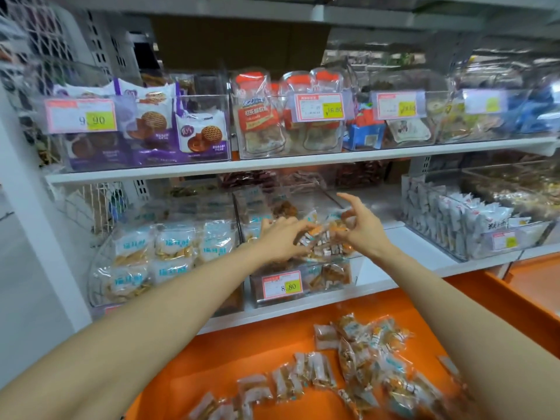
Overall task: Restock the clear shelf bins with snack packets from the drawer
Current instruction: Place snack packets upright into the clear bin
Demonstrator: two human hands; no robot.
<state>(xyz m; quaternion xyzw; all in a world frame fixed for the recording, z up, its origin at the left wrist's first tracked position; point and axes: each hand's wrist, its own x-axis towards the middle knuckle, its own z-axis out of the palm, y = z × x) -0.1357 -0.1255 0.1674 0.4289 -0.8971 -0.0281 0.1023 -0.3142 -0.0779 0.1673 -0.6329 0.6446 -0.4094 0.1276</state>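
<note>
Drawer (242,353), beneath both hands: loose snack packets (363,359) left. Bundle (321,241): gripped between left hand (281,237) and right hand (360,230), fingers curled round it, right forefinger raised, above clear bin (333,277). Step, judged: depositing. Next: let go, fetch more.

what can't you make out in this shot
- Head view: whether the left hand or right hand grips the snack packets; the fingertips sink into the pile.
- Head view: the far-right price tag is too blurred to read.
- Head view: the front of the drawer is cut off by the bottom edge.
</note>
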